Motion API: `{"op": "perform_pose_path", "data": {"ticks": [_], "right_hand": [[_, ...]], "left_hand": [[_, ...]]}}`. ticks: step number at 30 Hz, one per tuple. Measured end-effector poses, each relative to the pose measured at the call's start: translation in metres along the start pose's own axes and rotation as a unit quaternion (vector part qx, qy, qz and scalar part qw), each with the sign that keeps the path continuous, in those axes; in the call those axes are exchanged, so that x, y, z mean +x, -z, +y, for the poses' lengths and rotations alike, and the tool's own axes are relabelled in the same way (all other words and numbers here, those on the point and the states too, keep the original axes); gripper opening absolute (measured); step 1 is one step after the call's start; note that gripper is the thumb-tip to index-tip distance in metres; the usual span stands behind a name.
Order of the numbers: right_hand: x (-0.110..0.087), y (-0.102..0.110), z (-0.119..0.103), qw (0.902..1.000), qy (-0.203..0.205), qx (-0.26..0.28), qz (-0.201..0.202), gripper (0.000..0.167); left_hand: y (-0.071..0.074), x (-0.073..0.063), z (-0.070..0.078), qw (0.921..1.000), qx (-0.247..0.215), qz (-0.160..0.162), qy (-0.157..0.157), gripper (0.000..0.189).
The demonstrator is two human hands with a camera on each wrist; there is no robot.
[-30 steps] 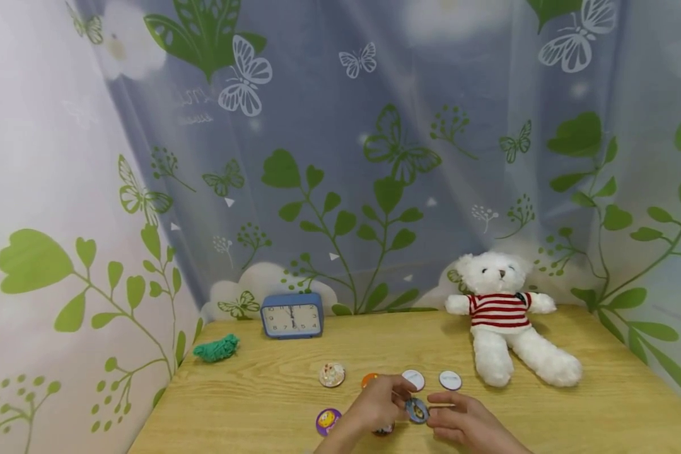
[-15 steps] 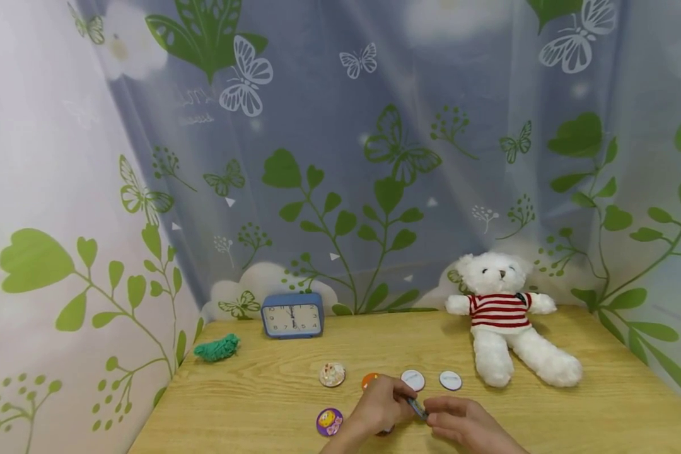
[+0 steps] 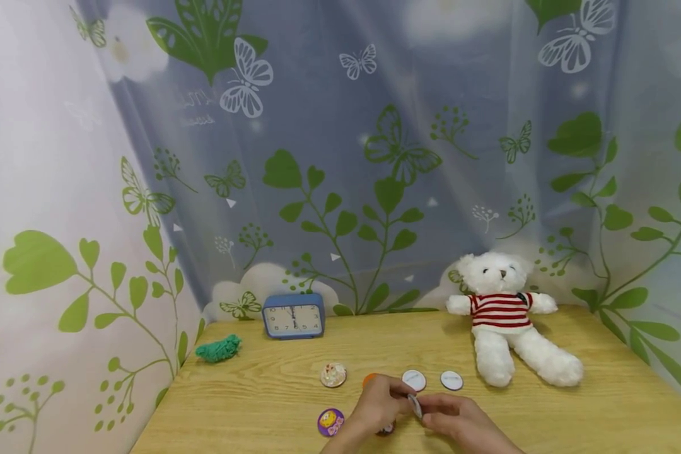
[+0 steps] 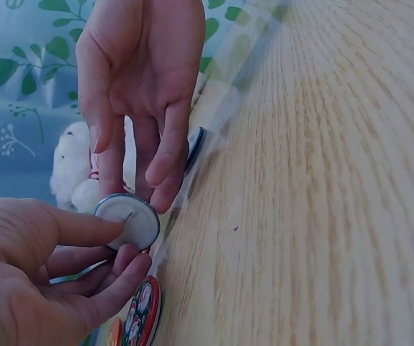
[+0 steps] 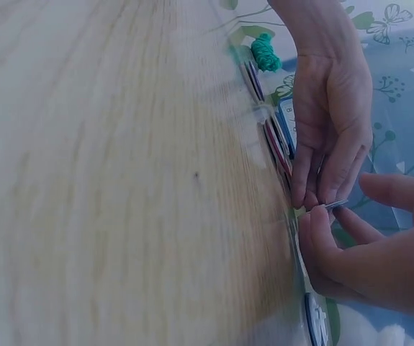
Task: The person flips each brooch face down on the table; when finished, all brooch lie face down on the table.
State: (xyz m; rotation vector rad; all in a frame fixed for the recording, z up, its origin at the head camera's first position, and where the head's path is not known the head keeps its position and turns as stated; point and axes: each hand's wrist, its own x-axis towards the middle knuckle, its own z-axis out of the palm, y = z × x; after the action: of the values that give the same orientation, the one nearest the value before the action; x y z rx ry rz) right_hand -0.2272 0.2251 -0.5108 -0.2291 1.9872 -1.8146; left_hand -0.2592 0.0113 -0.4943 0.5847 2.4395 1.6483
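Observation:
A round pin-back button badge (image 3: 415,407) is tilted nearly on edge between the hands. My left hand (image 3: 377,403) pinches it, with the thumb on its white back, where the metal pin shows in the left wrist view (image 4: 140,229). From the other side my right hand (image 3: 459,417) meets the badge's edge with its fingertips; its thumb stands apart in the right wrist view. Beneath the left hand lie an orange badge (image 3: 369,379) and a dark red-rimmed badge (image 3: 387,430), both partly covered. Just beyond the hands, two badges (image 3: 413,380) (image 3: 451,380) lie white back up.
Left of the hands lie a purple badge (image 3: 331,422) and a cream badge (image 3: 333,375) on the wooden table (image 3: 250,403). A blue clock (image 3: 294,316) and green yarn bundle (image 3: 218,349) stand farther back. A white teddy bear (image 3: 500,312) sits at the back right.
The badge has turned from showing its blue printed face, through edge-on, to showing some of its pale back. My right fingers have moved slightly left, closer to the left hand.

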Motion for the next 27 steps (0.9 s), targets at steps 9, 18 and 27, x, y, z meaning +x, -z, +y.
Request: {"op": "perform_pose_path", "data": {"ticks": [9, 18, 27], "right_hand": [[-0.008, -0.012, -0.014, 0.9991, 0.039, 0.007, 0.014, 0.048], [-0.003, -0.022, -0.014, 0.993, 0.041, -0.003, 0.11, 0.045], [0.001, -0.029, -0.015, 0.9843, 0.048, 0.033, 0.167, 0.039]], "left_hand": [[0.001, 0.001, -0.001, 0.9998, -0.01, 0.018, 0.006, 0.003], [0.002, 0.001, 0.001, 0.9989, -0.035, 0.022, 0.022, 0.008], [0.003, -0.001, 0.003, 0.9951, -0.087, 0.013, 0.044, 0.012]]}}
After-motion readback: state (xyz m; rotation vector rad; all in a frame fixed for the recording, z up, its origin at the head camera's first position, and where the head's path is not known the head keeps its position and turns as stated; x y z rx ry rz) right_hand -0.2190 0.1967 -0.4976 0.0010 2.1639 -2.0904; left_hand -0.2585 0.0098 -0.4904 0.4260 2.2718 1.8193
